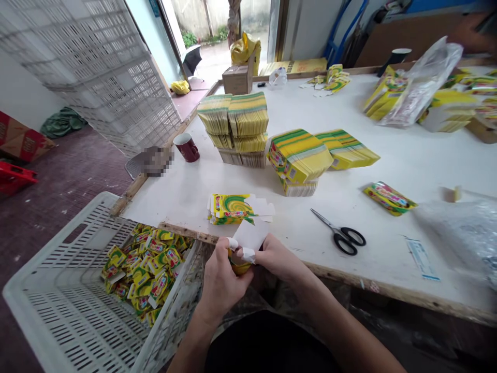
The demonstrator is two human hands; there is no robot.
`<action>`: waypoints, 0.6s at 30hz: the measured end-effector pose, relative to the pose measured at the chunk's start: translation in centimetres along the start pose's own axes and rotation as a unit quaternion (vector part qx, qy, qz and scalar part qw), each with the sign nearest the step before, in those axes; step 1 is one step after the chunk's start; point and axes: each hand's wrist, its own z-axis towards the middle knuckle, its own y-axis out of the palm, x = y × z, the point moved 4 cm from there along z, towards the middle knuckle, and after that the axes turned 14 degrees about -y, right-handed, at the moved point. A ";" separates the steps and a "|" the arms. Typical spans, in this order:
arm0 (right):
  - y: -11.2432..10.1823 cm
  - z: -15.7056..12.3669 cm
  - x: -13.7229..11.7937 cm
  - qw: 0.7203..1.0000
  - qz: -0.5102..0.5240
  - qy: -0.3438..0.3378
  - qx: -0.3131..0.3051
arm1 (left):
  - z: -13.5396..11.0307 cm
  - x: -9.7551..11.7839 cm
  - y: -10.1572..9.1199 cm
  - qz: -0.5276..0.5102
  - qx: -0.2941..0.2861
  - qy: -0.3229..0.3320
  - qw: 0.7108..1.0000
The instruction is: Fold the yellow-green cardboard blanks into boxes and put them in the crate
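Both hands meet just below the table's near edge around one small yellow carton [248, 239], its white inner flaps turned up. My left hand [221, 277] is closed round the carton's lower part. My right hand [277, 258] pinches the white flap from the right; taped fingertips show on both hands. Just beyond them on the table lies a small pile of flat unfolded cartons [233, 208], yellow and green with red lettering.
A white slatted crate [58, 305] at lower left holds several folded yellow cartons [147, 269]. On the white table [407, 155] are stacked carton blanks [236, 127], more stacks [298, 155], black-handled scissors [341, 234], a dark red mug [187, 147], a filled packet [389, 198] and plastic bags [423, 83].
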 end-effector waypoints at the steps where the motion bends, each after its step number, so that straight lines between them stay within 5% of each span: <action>1: -0.1 -0.1 0.1 1.000 -0.015 -0.010 0.001 | 0.0 0.0 0.0 0.005 -0.013 -0.008 1.000; 4: -0.1 -0.9 0.4 0.991 -0.122 -0.052 0.011 | 0.2 -0.1 0.2 0.009 -0.061 -0.038 0.997; 9: 1.7 -2.3 0.3 0.938 -0.316 -0.134 -0.052 | 0.0 -0.4 1.5 -0.070 -0.146 -0.031 0.986; 15: 0.1 -2.0 0.7 0.918 -0.352 -0.184 0.023 | 0.0 -1.4 1.1 0.007 -0.047 -0.075 0.996; 18: -0.2 -2.0 0.9 0.896 -0.398 -0.194 -0.022 | 0.1 -1.6 0.3 0.018 -0.045 -0.077 0.996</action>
